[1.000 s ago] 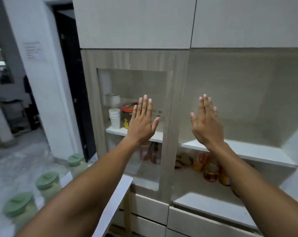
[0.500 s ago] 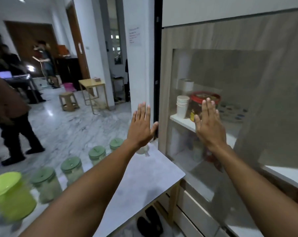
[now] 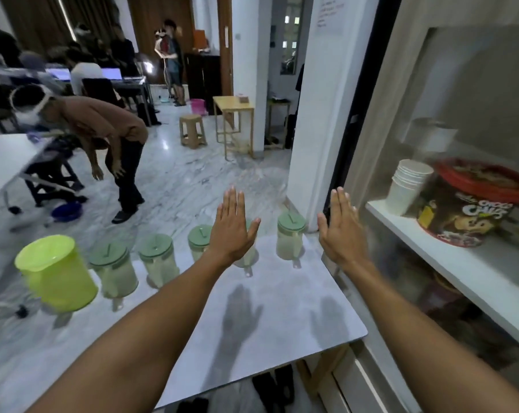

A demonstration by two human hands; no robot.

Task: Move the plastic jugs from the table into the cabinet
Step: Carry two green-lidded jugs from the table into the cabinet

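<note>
Green-lidded jugs (image 3: 291, 239) stand upright just beyond both flat, empty hands, nearest the right hand (image 3: 340, 234), left hand (image 3: 233, 231) alongside.

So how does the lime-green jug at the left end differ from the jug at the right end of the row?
The lime-green jug is opaque, bright and broader; the right-end jug is clear-walled, pale and slimmer. The lime-green jug's top matches its body, while the right-end jug has a sage-green lid. Both stand upright on the table, untouched by either hand.
</note>
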